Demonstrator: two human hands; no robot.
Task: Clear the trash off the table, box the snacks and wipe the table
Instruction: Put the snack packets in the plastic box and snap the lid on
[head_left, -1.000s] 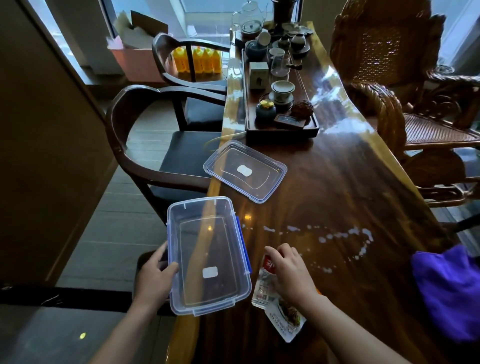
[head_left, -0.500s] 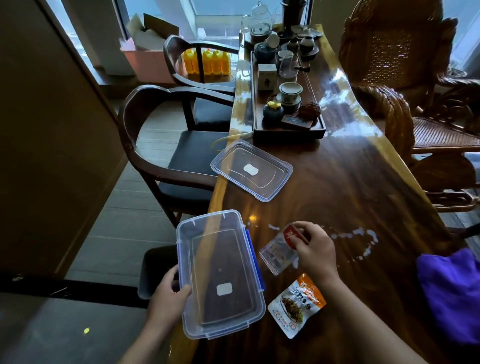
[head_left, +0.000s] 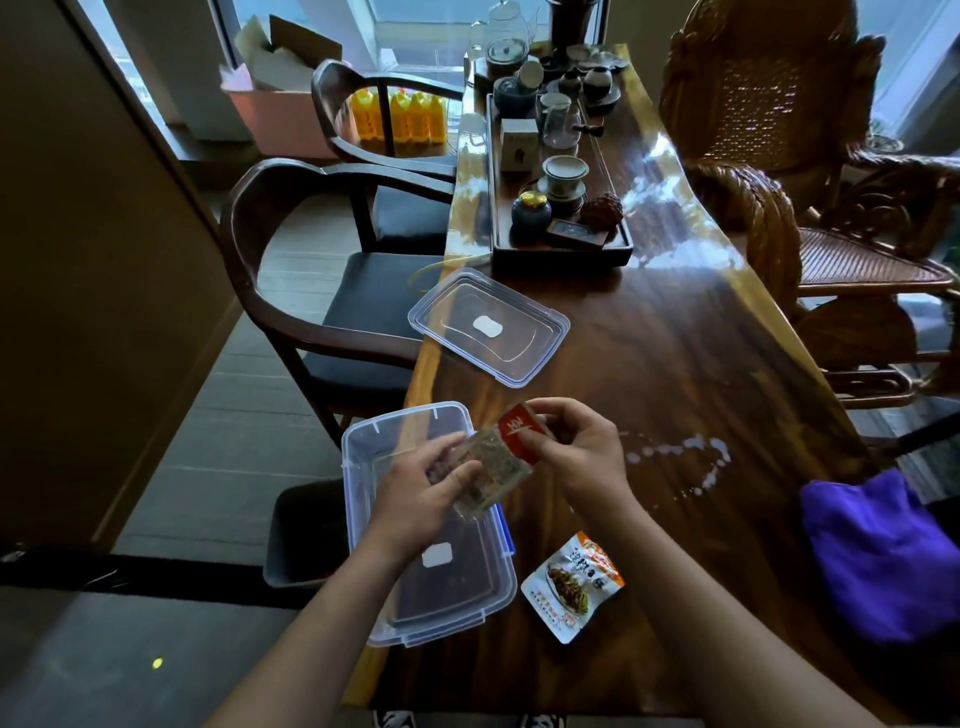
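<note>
Two hands meet above the near left part of the table (head_left: 675, 338), both holding one snack packet (head_left: 493, 465) in the air over the open clear box (head_left: 363, 519). The left hand (head_left: 415, 493) has its fingers and thumb curled round the packet's see-through lower end and hides part of it. The right hand (head_left: 576, 452) pinches the red top strip between thumb and bent fingers. What the packet holds shows only as a brownish blur, and the print on the red strip cannot be read. The box lies partly over the table's left edge, and the left forearm crosses its near half. A second snack packet (head_left: 571, 584), orange and white, lies flat just right of the box. The box's lid (head_left: 488, 327) rests farther up the table, apart from it. White drops of spill (head_left: 691, 452) dot the wood right of the right hand. A purple cloth (head_left: 883, 556) is cut off by the right frame edge, and a dark bin (head_left: 296, 535) on the floor is half hidden behind the box.
</note>
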